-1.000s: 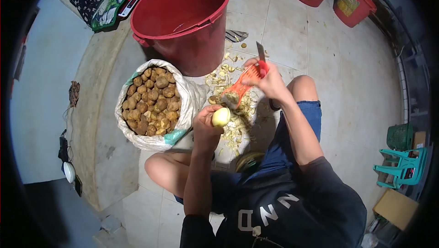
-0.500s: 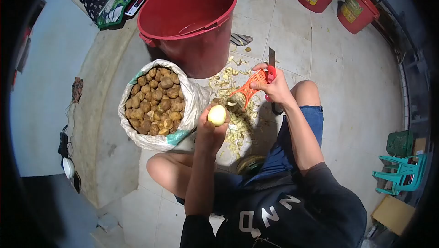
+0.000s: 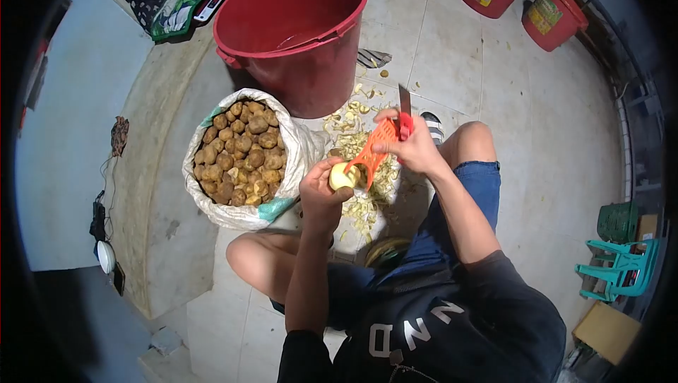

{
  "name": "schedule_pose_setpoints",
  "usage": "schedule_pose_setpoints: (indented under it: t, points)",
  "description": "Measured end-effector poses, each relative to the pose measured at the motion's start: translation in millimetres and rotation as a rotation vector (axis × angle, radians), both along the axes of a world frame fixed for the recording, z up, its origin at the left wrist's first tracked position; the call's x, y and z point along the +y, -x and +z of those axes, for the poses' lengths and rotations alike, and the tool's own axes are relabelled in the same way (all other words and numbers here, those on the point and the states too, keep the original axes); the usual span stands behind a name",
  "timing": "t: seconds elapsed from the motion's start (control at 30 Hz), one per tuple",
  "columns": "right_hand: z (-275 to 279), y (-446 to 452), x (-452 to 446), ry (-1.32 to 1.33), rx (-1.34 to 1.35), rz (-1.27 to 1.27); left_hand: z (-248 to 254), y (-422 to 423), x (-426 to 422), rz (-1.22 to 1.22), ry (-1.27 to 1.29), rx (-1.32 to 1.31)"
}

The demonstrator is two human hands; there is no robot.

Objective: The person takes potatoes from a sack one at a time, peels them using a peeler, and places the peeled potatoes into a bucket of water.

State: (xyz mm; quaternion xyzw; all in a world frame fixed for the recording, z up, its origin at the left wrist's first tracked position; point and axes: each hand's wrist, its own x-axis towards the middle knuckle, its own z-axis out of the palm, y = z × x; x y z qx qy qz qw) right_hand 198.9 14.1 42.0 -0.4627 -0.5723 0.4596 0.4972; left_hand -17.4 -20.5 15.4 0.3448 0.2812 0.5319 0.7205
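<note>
Left hand (image 3: 322, 189): we're gripping a peeled potato (image 3: 342, 179) above floor peelings (image 3: 364, 215), near the potato sack (image 3: 300, 146). Right hand (image 3: 417, 146): fingers are gripping an orange peeler (image 3: 372, 151) plus knife (image 3: 405, 99), peeler end overlapping the potato.

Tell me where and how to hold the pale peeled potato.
Grip the pale peeled potato around its left and lower sides, coming from the lower left, as the left hand does. It is rounded, so curled fingers should suit it, and the orange peeler overlaps its right side, which is better left free.
</note>
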Motion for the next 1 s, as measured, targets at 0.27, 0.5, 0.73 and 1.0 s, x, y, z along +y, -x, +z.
schedule_pose_setpoints:
  t: [0.27,0.5,0.73,1.0]
  points:
    - [-1,-10,8,0.075,0.037,0.113,2,-5,-2,0.012,-0.038,0.046]
    - [13,-3,0,-0.024,0.003,0.082,-9,-5,2,-0.051,0.068,-0.023]
    - [12,-4,0,-0.062,0.015,0.038,-10,-8,-2,-0.071,0.04,-0.156]
    - [-9,-20,16,-0.006,0.094,-0.088,-24,-2,2,-0.139,0.17,-0.354]
